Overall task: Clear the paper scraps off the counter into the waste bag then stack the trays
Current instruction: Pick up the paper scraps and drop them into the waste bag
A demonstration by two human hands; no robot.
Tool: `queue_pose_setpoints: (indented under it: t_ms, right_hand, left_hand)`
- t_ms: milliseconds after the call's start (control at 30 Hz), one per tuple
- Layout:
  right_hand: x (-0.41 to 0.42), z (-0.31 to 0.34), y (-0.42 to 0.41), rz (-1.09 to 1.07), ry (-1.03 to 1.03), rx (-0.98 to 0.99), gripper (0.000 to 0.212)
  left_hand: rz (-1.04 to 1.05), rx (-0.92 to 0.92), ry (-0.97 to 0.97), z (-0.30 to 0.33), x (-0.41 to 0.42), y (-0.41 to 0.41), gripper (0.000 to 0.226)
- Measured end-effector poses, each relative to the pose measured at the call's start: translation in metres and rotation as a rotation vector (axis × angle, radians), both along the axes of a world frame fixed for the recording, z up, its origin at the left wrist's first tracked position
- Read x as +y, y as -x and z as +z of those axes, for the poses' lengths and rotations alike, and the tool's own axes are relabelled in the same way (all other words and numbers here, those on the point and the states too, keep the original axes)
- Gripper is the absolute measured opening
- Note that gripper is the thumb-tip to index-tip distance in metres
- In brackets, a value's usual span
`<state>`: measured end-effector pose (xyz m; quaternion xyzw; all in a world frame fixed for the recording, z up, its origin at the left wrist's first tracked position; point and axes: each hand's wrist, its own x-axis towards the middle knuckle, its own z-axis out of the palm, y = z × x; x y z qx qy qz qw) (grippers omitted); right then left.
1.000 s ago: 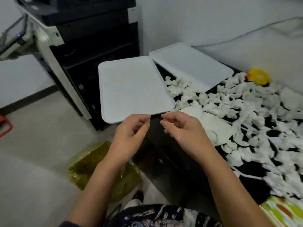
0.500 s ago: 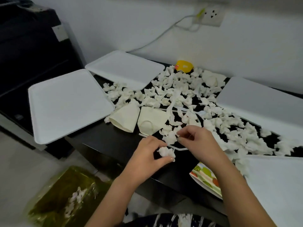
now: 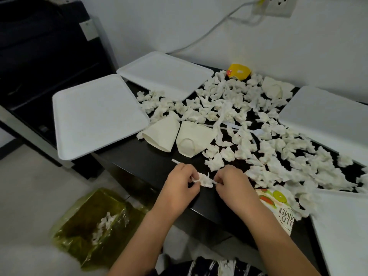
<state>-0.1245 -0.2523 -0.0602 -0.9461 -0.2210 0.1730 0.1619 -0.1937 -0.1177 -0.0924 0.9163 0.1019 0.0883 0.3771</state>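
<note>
Crumpled white paper scraps [image 3: 249, 124] cover the middle and right of the black counter [image 3: 151, 158]. At its front edge my left hand [image 3: 180, 185] and my right hand [image 3: 232, 183] each pinch one end of the same white paper scrap [image 3: 204, 180]. White trays lie around the pile: one at the left overhanging the edge [image 3: 95, 116], one behind it [image 3: 165, 74], one at the right by the wall [image 3: 326, 114], one at the front right [image 3: 346, 226]. The greenish waste bag [image 3: 95, 226] sits on the floor below, with some scraps inside.
Two flattened beige paper cups [image 3: 161, 134] lie near the left tray. A yellow cup [image 3: 239, 71] stands at the wall. A printed paper plate [image 3: 278, 208] sits by my right wrist. A black printer cabinet [image 3: 45, 56] stands at the left. A cable runs to a wall socket [image 3: 272, 5].
The view swung from the waste bag side back to the counter. Both hands came down to the front edge and took hold of one scrap between them.
</note>
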Motion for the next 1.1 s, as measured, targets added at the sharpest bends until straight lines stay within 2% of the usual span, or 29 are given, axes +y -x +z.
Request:
queue_pose_setpoints:
  t_ms: [100,267,633,833,933,1100]
  right_hand:
    - [0.011,0.007,0.005,0.029,-0.009,0.086,0.021]
    - [0.04,0.017,0.024,0.07,-0.104,0.025,0.018]
    - [0.17,0.024,0.062,0.444,-0.048,0.053,0.007]
    - [0.26,-0.001,0.095,0.656,0.059,0.054,0.013]
    - [0.307,-0.023,0.108,0.735,0.077,0.048,0.017]
    - [0.376,-0.071,0.119,0.743,0.175,0.168,0.019]
  left_hand:
    - [0.077,-0.028,0.036,0.002,0.012,0.012,0.018]
    - [0.27,-0.042,0.104,0.011,0.051,0.042,0.019]
    - [0.677,0.012,0.25,-0.012,0.162,0.132,0.025]
    - [1.01,0.031,0.437,-0.04,0.223,0.177,0.017]
    - [1.124,0.046,0.442,-0.057,0.252,0.188,0.014]
    - [1.314,0.154,0.479,-0.102,0.302,0.217,0.032]
